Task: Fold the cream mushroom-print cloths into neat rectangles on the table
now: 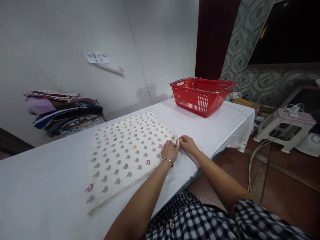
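Observation:
A cream cloth (125, 146) printed with grey and coloured mushrooms lies flat on the white-covered table, folded into layers. Its right corner is bunched up between my two hands. My left hand (170, 150), with a bracelet at the wrist, pinches the gathered layers from the left. Just right of it, my right hand (188, 144) has its fingertips closed on the edge of the same corner. Some of the pinched fabric is hidden behind my fingers.
A red plastic basket (203, 98) with metal handles stands at the table's far right. Folded clothes (67, 113) are piled by the wall beyond the left side. A stool (287, 123) carrying cables stands on the floor to the right. The table (37, 190) drops off at its near edge.

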`<state>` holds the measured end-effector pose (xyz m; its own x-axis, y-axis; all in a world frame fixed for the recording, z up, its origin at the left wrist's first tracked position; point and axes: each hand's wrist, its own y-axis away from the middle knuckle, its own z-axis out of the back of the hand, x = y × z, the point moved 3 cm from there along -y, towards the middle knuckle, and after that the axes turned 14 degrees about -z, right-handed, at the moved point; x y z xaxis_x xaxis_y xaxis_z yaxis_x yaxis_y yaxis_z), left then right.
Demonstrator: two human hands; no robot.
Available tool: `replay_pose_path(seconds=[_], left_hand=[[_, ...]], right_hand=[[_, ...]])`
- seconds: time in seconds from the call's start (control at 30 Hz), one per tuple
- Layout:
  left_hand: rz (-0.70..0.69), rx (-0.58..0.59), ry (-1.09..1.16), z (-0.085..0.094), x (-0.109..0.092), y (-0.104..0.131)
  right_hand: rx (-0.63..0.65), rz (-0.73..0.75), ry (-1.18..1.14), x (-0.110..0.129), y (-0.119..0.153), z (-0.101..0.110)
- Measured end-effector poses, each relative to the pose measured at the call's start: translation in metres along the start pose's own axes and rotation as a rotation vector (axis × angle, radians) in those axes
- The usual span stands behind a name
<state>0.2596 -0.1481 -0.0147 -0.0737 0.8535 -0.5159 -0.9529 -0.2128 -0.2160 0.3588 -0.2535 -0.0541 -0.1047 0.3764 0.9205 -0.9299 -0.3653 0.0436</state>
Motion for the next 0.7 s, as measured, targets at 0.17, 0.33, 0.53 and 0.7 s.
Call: replay_pose_path(seconds=[0.17,0.33,0.53,0.7], left_hand=[[0.045,0.007,0.018,-0.0026,0.002,-0.0023],[0.057,0.035,0.02,-0.003,0.0015,-0.0056],[0.088,0.022,0.05,-0.0023,0.002,-0.0049],[0.091,0.005,0.048,-0.0009,0.0,-0.0033]], right_hand=[[0.009,-0.024,-0.073,0.0022,0.0032,0.0006],[0.02,-0.007,-0.102,0.0043,0.0057,0.0004],[0.112,0.036,-0.184,0.0055,0.0065,-0.0042],[0.153,0.015,-0.184,0.0054,0.0051,-0.006]])
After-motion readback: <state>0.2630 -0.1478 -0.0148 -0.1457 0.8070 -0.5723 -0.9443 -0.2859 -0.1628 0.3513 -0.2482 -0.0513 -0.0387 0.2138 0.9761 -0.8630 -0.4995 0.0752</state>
